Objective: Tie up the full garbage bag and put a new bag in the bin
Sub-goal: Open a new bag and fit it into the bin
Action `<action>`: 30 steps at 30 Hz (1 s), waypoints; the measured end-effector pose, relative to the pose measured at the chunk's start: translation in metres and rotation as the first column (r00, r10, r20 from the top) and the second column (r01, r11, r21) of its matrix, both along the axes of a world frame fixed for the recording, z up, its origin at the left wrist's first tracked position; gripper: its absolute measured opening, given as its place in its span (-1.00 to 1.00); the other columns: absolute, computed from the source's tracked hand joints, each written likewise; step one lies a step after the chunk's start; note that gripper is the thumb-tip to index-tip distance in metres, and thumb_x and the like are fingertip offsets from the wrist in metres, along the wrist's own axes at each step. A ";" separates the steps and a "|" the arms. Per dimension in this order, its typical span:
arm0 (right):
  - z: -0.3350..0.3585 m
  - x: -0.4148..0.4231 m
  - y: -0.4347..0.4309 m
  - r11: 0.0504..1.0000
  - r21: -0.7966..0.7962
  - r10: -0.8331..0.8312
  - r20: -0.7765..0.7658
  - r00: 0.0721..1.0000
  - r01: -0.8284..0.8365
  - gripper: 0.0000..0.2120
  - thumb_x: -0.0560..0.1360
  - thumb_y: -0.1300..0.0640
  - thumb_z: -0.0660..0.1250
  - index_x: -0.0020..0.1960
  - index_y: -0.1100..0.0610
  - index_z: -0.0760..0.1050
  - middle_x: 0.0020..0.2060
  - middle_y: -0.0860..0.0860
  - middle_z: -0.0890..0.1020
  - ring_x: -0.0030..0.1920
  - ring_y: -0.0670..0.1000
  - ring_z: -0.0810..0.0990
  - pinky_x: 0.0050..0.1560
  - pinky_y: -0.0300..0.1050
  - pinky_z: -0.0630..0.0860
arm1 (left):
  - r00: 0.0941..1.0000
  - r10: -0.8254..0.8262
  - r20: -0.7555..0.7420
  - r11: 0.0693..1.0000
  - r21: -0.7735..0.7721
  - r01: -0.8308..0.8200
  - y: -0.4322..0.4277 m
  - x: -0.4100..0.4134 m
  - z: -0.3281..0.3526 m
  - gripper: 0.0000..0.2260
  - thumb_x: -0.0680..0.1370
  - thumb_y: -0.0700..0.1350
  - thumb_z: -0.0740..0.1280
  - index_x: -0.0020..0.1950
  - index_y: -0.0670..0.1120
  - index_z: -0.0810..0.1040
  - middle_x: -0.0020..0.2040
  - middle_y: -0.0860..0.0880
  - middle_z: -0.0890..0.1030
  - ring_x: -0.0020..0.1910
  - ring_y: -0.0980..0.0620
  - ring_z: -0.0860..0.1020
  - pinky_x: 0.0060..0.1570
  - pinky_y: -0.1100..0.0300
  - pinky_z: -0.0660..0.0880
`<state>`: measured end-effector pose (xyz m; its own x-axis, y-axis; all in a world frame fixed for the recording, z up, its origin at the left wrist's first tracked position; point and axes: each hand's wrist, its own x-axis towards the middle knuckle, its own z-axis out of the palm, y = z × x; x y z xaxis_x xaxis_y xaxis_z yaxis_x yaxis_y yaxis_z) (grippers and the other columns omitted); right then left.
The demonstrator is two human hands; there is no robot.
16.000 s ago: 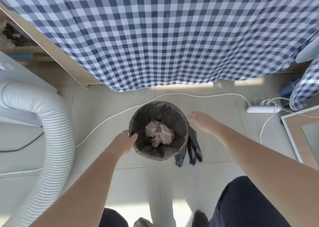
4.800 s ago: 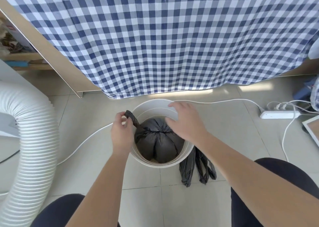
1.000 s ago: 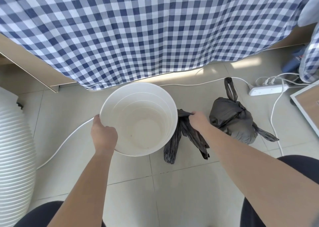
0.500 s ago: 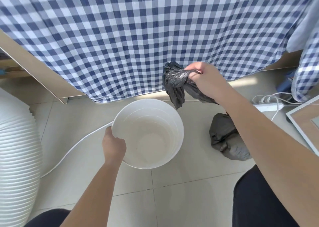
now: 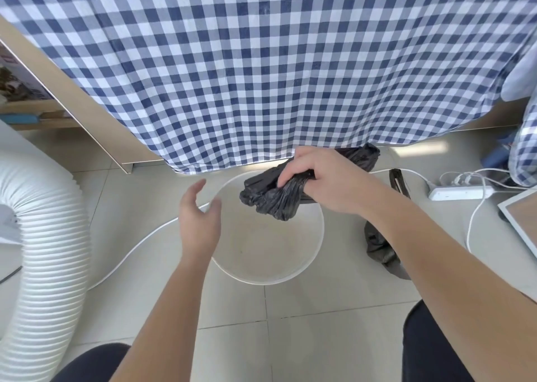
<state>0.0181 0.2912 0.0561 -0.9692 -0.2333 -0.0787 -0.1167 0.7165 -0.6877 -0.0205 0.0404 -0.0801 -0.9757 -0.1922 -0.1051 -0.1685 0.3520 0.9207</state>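
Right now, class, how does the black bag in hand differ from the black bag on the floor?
The bunched black plastic bag is held in the right hand above the white round bin; the bulging black plastic bag lies on the floor. The bunched bag looks folded, empty; the bulging bag looks full. Both are black plastic.

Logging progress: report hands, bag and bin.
Right hand grips bunched black plastic bag over empty round white bin. Left hand open by rim. Tied full black bag on floor, beside bin.
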 end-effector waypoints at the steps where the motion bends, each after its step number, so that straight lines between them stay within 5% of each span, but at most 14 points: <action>1: -0.002 0.000 -0.001 1.000 -0.003 0.005 -0.007 1.000 -0.005 -0.50 0.51 0.47 0.24 0.03 -0.06 0.75 -0.11 -0.07 0.51 -0.15 -0.05 0.52 -0.14 -0.20 0.43 | 0.995 -0.097 -0.038 0.994 0.054 0.099 0.002 -0.005 0.016 -0.67 0.65 -0.06 0.39 0.42 0.07 0.58 0.37 0.20 0.60 0.40 0.18 0.51 0.48 0.09 0.37; 5: -0.003 -0.001 -0.007 0.999 -0.048 0.007 -0.074 0.997 -0.011 -0.46 0.45 0.54 0.22 -0.02 0.00 0.78 -0.12 0.01 0.51 -0.16 -0.08 0.48 -0.20 -0.33 0.36 | 0.849 -0.523 0.073 0.825 0.291 0.484 0.006 -0.007 0.058 -0.57 0.64 0.30 0.28 0.25 0.05 0.73 0.27 0.11 0.71 0.38 0.13 0.57 0.52 -0.01 0.31; 8: -0.005 -0.004 -0.010 0.999 -0.035 -0.008 -0.159 0.987 0.002 -0.45 0.42 0.54 0.21 -0.06 -0.01 0.79 -0.14 -0.02 0.49 -0.07 -0.05 0.47 -0.10 -0.30 0.33 | 0.774 -0.631 0.056 0.749 0.301 0.590 0.010 0.004 0.065 -0.70 0.60 0.12 0.41 0.07 -0.09 0.75 0.06 -0.01 0.77 0.10 0.06 0.68 0.30 0.06 0.47; 12: -0.008 -0.007 -0.002 0.998 0.048 -0.020 -0.275 0.961 0.034 -0.42 0.35 0.53 0.25 -0.08 -0.09 0.79 -0.19 -0.12 0.47 -0.06 0.00 0.39 0.07 -0.21 0.29 | 0.856 -0.515 -0.035 0.816 0.286 0.503 0.006 -0.001 0.059 -0.90 0.63 -0.19 0.44 -0.03 -0.21 0.65 -0.13 -0.07 0.75 -0.15 0.04 0.67 0.05 0.14 0.56; 15: -0.010 -0.009 0.009 0.984 0.134 -0.073 -0.311 0.948 0.119 -0.41 0.35 0.51 0.30 -0.05 -0.15 0.77 -0.16 -0.15 0.55 -0.01 0.02 0.39 0.25 0.02 0.26 | 0.975 -0.203 -0.086 0.884 0.411 0.220 -0.004 -0.011 0.052 -0.97 0.71 -0.23 0.32 0.07 -0.16 0.50 -0.19 0.00 0.72 -0.25 0.06 0.63 -0.13 0.18 0.57; 19: -0.016 -0.015 0.031 0.926 0.280 -0.167 -0.294 0.941 0.252 -0.52 0.46 0.42 0.36 0.05 -0.13 0.76 -0.10 -0.14 0.61 0.07 0.12 0.37 0.22 0.14 0.28 | 0.999 0.038 0.014 0.732 0.681 -0.037 -0.024 -0.019 0.046 -0.83 0.74 -0.24 0.20 -0.01 -0.07 0.48 -0.12 -0.04 0.68 -0.18 0.05 0.64 -0.08 0.15 0.65; 23: -0.025 -0.017 0.054 0.877 0.404 -0.217 -0.154 0.964 0.262 -0.61 0.57 0.26 0.37 0.16 -0.21 0.69 -0.14 -0.17 0.46 0.08 0.08 0.33 0.30 0.29 0.35 | 1.000 0.008 0.023 0.676 0.736 -0.022 -0.036 -0.020 0.042 -0.78 0.69 -0.34 0.17 -0.01 -0.07 0.51 0.05 -0.16 0.64 -0.06 -0.06 0.62 0.05 -0.01 0.57; 26: -0.023 -0.015 0.062 0.851 0.455 -0.266 -0.054 0.962 0.261 -0.55 0.56 0.28 0.29 0.21 -0.24 0.63 -0.08 -0.11 0.43 0.16 0.10 0.40 0.28 0.15 0.36 | 0.996 -0.084 0.023 0.694 0.718 0.042 -0.037 -0.020 0.044 -0.71 0.49 -0.42 0.17 0.03 -0.14 0.58 0.00 -0.20 0.62 -0.09 -0.13 0.57 -0.04 -0.04 0.45; 28: -0.020 -0.014 0.062 0.886 0.344 -0.309 -0.060 0.949 0.310 -0.59 0.54 0.31 0.28 0.20 -0.13 0.60 0.02 -0.09 0.52 0.12 0.06 0.49 0.08 -0.14 0.40 | 0.956 -0.291 0.028 0.714 0.672 0.198 -0.038 -0.018 0.048 -0.56 0.41 -0.37 0.19 0.24 -0.22 0.61 0.14 -0.27 0.63 0.04 -0.19 0.58 0.05 -0.09 0.43; 30: -0.020 -0.012 0.056 0.904 0.066 -0.421 -0.032 0.906 0.422 -0.71 0.55 0.24 0.32 0.18 -0.08 0.53 -0.04 -0.09 0.60 -0.10 -0.03 0.54 -0.13 -0.23 0.39 | 0.863 -0.498 0.083 0.694 0.635 0.339 -0.036 -0.012 0.053 -0.49 0.44 -0.27 0.30 0.41 -0.23 0.56 0.34 -0.35 0.60 0.24 -0.27 0.59 0.24 -0.16 0.43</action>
